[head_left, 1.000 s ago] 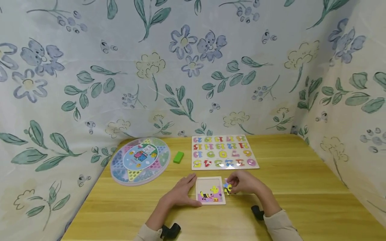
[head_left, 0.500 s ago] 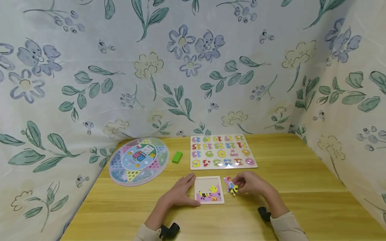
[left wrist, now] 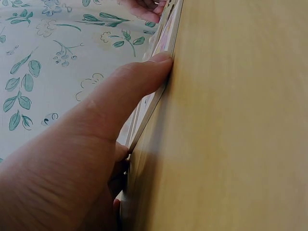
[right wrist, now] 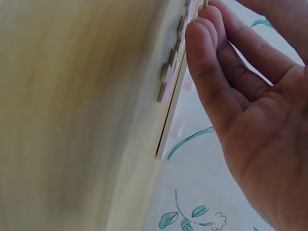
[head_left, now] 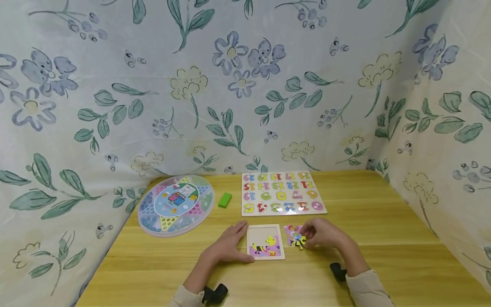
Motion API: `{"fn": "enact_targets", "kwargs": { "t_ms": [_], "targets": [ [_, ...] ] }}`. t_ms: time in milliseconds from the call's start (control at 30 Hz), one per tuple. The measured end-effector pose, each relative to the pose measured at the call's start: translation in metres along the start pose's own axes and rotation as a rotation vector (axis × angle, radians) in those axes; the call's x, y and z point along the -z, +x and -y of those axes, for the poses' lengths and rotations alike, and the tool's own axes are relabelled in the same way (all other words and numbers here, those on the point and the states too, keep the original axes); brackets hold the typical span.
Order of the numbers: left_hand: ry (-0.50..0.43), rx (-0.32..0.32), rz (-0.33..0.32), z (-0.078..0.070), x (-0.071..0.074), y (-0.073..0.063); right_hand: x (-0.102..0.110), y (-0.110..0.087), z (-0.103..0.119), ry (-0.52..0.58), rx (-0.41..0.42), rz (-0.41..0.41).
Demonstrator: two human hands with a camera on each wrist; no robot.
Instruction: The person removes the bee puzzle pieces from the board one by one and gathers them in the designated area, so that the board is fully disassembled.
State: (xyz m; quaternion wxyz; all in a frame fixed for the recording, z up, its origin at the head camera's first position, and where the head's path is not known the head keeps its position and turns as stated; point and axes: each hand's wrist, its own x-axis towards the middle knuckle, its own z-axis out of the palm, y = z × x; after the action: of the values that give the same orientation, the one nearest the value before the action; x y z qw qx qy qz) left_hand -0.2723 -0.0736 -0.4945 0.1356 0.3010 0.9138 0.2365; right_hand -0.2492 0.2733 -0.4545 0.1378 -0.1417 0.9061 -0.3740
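Right hand (head_left: 323, 233) seems to have its fingers pinched on one of the puzzle pieces (head_left: 294, 236) just right of the tray (head_left: 258, 233); left hand (head_left: 227, 244) has fingers spread along its left edge, so a sloppy tug could scatter the rest, tbh.

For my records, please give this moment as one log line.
left hand: touches square pale-wood puzzle frame | right hand: pinches flat multicoloured puzzle piece | frame: partly filled | green rectangular block: untouched
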Motion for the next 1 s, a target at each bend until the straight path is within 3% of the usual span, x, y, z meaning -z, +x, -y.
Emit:
{"fn": "enact_targets", "kwargs": {
  "t_ms": [500,1000],
  "targets": [
    [0.005,-0.005,-0.001,0.0008,0.0000,-0.0011,0.0052,-0.0034,-0.0049,-0.007,-0.035,-0.004],
    [0.003,0.003,0.005,0.0017,-0.0014,-0.0004,0.0053,-0.0025,-0.0074,-0.013,-0.003,0.005]
  ]
}}
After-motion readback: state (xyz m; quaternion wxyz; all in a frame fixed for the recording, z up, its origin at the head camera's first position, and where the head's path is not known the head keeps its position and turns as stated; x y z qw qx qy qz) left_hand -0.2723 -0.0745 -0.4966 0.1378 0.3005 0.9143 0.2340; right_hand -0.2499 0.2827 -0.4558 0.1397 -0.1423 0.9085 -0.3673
